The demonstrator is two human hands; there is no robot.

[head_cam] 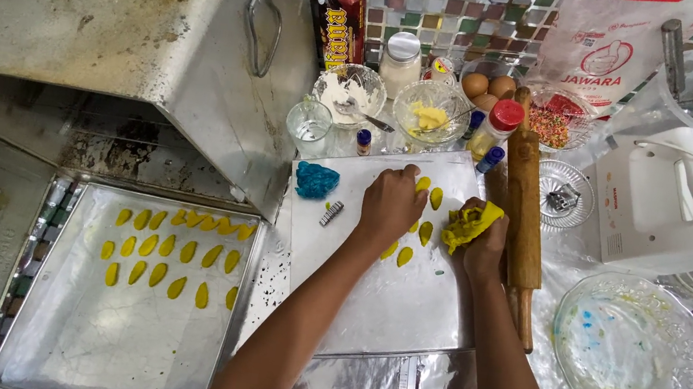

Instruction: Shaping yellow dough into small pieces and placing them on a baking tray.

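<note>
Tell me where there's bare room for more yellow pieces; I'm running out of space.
The baking tray is bare below its yellow pieces. The work sheet is bare below the left hand, and between it and the blue dough. The bowls behind are crowded.

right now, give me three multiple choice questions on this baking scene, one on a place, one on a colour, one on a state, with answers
1. Where does the wooden rolling pin lie?
A. just right of the right hand
B. on the baking tray
C. inside the big glass bowl

2. What colour is the lump of dough lying alone at the upper left of the white sheet?
A. red
B. blue
C. green

3. What is the right hand doing?
A. lying flat and empty
B. gripping the electric mixer
C. closed around a lump of yellow dough

Answers:
1 A, the pin lies along the right edge of the sheet, beside that hand.
2 B, that lump is plainly blue.
3 C, yellow dough bulges out of its closed fingers, while the left hand presses on the sheet.
</note>
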